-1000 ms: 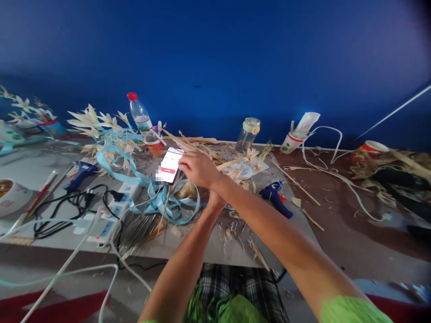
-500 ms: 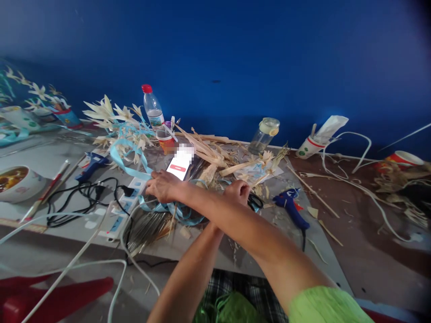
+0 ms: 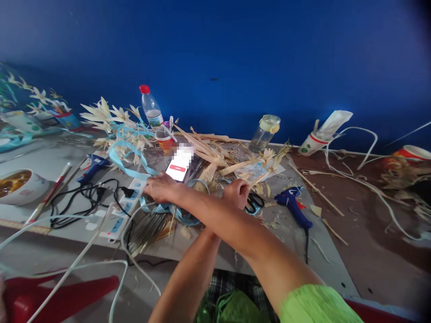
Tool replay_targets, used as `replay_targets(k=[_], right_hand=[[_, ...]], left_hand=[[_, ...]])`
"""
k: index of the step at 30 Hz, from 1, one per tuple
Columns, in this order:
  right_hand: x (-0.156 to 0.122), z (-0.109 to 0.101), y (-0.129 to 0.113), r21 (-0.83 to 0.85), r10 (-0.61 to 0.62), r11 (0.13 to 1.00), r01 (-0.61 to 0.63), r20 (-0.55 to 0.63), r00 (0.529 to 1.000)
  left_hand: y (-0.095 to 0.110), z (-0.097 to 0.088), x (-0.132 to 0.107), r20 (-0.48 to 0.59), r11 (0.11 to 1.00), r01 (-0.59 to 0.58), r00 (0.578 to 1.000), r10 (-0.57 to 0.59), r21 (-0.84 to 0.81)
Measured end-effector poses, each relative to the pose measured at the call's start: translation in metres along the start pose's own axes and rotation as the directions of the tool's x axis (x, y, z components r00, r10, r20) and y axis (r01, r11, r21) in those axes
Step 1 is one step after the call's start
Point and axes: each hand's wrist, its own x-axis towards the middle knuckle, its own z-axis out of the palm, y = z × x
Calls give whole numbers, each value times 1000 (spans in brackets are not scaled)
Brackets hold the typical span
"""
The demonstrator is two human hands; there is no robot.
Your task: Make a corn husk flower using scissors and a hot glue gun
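Standing near a blue wall [image 3: 215,49]: red-capped bottle [image 3: 151,108], clear jar [image 3: 265,133].
Resting at left beside a brush [image 3: 53,189]: filled bowl [image 3: 27,195].

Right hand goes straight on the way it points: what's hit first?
Probably the blue ribbon by the right hand's fingertips, then the white power strip. Depth is unclear; it might pass above both.

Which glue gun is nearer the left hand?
The picture-right glue gun, lying to the right of the left hand. The picture-left glue gun lies farther off, beyond the power strip.
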Motion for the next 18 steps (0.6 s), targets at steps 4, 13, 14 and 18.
replay_targets(k=[4, 13, 14, 18], right_hand=[[1, 2, 1, 48, -1, 999, -2, 76, 997], [-5, -3, -7, 69, -5, 998, -14, 265, 964], [-8, -6, -9, 62, -6, 998, -12, 281, 960], [-19, -10, -14, 56, 5, 998, -24, 317, 949]], left_hand=[[-1, 1, -1, -3, 1000, -20, 1000, 20, 22], [-7, 4, 0, -9, 1000, 9, 1000, -9, 2], [-7, 4, 0, -10, 1000, 5, 1000, -5, -1], [-6, 5, 1, -16, 1000, -13, 1000, 13, -12]])
